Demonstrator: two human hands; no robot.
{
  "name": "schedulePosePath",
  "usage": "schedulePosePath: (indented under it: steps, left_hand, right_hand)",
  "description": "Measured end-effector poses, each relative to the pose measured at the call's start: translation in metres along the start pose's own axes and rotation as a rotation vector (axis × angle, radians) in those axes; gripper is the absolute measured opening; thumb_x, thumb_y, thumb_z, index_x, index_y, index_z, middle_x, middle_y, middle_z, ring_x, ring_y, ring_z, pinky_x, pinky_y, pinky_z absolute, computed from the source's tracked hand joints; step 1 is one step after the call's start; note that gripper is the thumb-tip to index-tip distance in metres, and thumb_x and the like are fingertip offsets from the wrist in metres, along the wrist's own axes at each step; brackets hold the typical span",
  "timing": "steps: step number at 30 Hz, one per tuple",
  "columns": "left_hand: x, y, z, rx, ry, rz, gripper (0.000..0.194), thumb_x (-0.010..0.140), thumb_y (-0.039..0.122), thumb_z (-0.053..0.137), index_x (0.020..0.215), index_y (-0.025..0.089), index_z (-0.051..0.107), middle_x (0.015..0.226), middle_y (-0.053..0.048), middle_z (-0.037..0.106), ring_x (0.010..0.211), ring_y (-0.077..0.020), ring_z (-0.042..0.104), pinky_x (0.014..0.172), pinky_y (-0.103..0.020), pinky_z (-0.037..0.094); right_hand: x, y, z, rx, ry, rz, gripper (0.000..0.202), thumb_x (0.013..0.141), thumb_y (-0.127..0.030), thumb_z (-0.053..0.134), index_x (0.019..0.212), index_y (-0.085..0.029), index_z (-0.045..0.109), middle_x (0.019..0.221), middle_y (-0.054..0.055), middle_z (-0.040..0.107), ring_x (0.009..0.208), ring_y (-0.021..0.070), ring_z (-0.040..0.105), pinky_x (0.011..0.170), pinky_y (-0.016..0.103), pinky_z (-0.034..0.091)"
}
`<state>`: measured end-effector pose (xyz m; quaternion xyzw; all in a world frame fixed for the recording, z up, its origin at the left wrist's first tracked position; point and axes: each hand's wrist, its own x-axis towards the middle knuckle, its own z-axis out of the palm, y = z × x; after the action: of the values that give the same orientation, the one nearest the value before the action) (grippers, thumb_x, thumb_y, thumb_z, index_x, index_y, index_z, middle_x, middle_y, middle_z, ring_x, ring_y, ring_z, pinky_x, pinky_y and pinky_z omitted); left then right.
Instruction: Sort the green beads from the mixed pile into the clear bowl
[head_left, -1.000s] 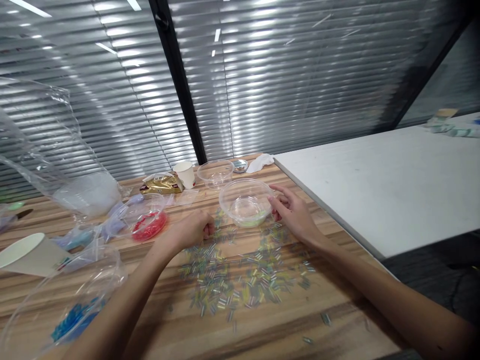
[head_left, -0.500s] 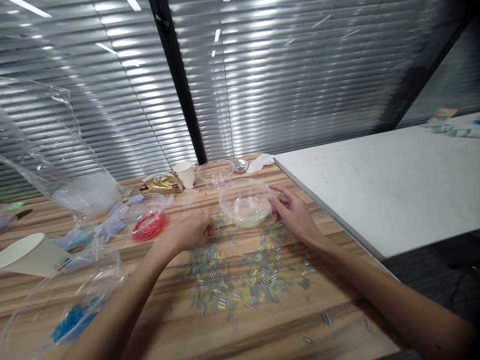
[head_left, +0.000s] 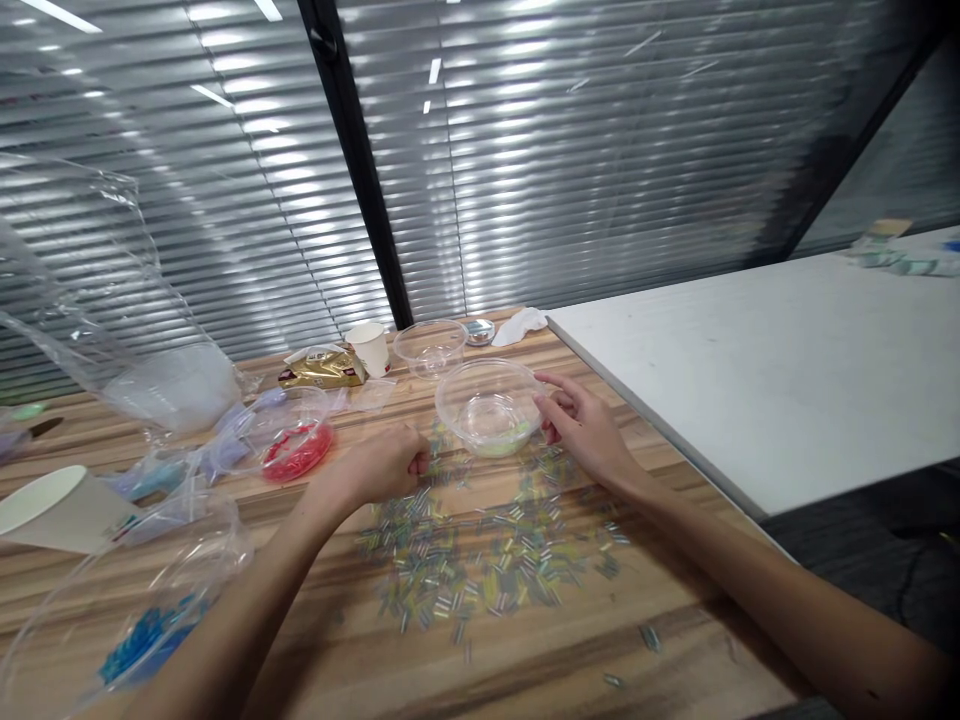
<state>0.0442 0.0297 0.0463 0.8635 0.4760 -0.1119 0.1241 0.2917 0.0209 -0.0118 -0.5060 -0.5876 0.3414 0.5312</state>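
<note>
Fingers curled in, my left hand (head_left: pixel 388 462) is closed just above the left edge of scattered short, shiny tube-shaped pieces (head_left: pixel 525 535), clear and yellow-green. Whether anything is between its fingertips is hidden. My right hand (head_left: pixel 579 420) has its thumb and index finger at the right side of a clear plastic bowl (head_left: pixel 480 440), gripping it near the rim. This bowl stands upright at the far edge of the scattered pieces, with a few yellow-green ones at its bottom.
To the left are a bowl with red pieces (head_left: pixel 298 452), a bowl with blue pieces (head_left: pixel 146 640), a tipped paper cup (head_left: pixel 64 512) and plastic bags (head_left: pixel 172 385). Behind stand a gold packet (head_left: pixel 322 368), an upright paper cup (head_left: pixel 369 350) and another clear bowl (head_left: pixel 431 350). A white table (head_left: pixel 750 350) adjoins on the right.
</note>
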Motion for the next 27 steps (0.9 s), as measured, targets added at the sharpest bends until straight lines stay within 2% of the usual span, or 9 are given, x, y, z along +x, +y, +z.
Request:
schedulePosePath:
  steps: [15,27]
  left_hand:
    - [0.0008,-0.0020,0.0026,0.006,0.007,0.002,0.014,0.059,0.005,0.046,0.065,0.017,0.051,0.064,0.000,0.052,0.058,-0.0138,0.044,0.050,-0.024,0.026]
    - [0.0018,-0.0052,0.0031,0.014,0.045,0.031,0.011,0.059,0.008,0.047,0.064,0.017,0.049,0.064,0.001,0.052,0.058,-0.0137,0.044,0.051,-0.024,0.027]
  right_hand:
    - [-0.0003,0.0000,-0.0002,-0.011,-0.010,-0.013,0.045,0.083,-0.042,0.052,0.117,-0.013,0.055,0.054,-0.005,0.051,0.047,0.0127,0.050,0.048,0.025,0.040]
    - [-0.0002,-0.0020,0.0001,-0.024,-0.013,-0.016,0.045,0.083,-0.043,0.052,0.116,-0.012,0.055,0.053,-0.005,0.050,0.045,0.0125,0.049,0.048,0.026,0.040]
